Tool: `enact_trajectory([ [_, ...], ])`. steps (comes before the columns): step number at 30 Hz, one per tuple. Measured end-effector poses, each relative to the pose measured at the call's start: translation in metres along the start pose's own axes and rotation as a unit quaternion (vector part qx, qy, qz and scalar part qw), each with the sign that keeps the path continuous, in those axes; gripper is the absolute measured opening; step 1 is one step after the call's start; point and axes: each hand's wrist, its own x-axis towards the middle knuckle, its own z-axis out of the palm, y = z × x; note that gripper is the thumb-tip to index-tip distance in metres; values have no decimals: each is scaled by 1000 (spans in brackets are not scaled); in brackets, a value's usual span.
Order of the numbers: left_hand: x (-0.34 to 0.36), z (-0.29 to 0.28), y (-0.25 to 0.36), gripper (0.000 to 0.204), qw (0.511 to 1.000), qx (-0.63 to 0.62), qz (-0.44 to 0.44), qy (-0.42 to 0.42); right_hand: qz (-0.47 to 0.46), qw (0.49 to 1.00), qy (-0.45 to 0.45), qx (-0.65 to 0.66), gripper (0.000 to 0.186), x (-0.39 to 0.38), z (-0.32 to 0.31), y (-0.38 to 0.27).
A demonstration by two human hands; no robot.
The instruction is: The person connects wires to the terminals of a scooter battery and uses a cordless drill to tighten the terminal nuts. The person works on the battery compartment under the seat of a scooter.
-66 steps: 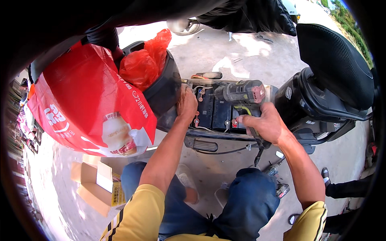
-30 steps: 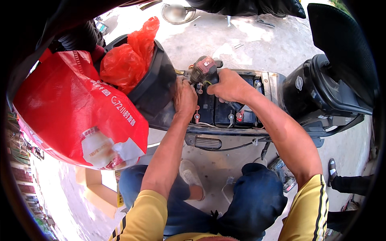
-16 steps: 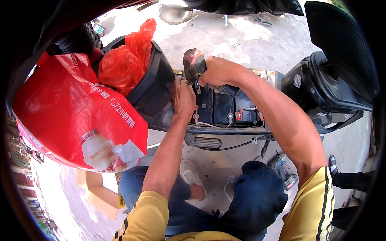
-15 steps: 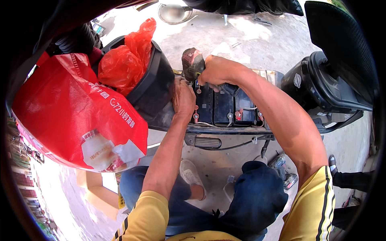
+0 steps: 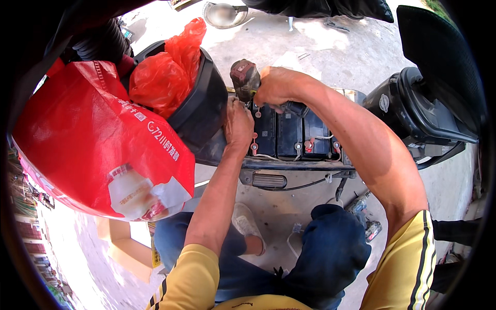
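I crouch beside a scooter whose floor compartment [image 5: 289, 164] is uncovered, showing a row of black batteries [image 5: 289, 135] with red terminals and wires. My right hand [image 5: 276, 85] grips a cordless power driver [image 5: 245, 77], its dark red head tilted over the left end of the battery row. My left hand [image 5: 238, 124] rests on the left end of the batteries just below the driver's tip, fingers curled against the terminals; what they pinch is hidden.
A large red shopping bag [image 5: 98, 144] and a red plastic bag [image 5: 165, 72] hang at the left by the black front panel [image 5: 199, 106]. The raised black seat [image 5: 439, 77] stands at the right. A second power tool [image 5: 364, 214] lies on the concrete by my knee.
My right hand has swung the driver from the right side of the battery row to its left end, beside my left hand. My left hand has stayed on the batteries.
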Motion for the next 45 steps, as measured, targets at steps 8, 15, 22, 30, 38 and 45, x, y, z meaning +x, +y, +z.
enact_trajectory([
  [8,1,-3,5,21,999,-27,-17,-16,-26,1000,-3,-1,21,6,0,-3],
  [15,1,1,-1,20,1000,-12,1,-5,-10,999,-28,-29,19,21,4,-1],
  [22,0,8,-6,14,1000,10,-6,-1,-20,999,-34,-18,17,30,5,5],
  [30,1,11,-8,13,1000,19,2,21,-14,999,-29,-2,14,31,5,6],
  [38,0,8,-2,19,1000,-9,-9,21,-23,999,-15,-25,20,12,-3,-9],
  [45,-1,3,2,31,1000,10,12,10,-10,999,-43,-27,21,16,-6,-12],
])
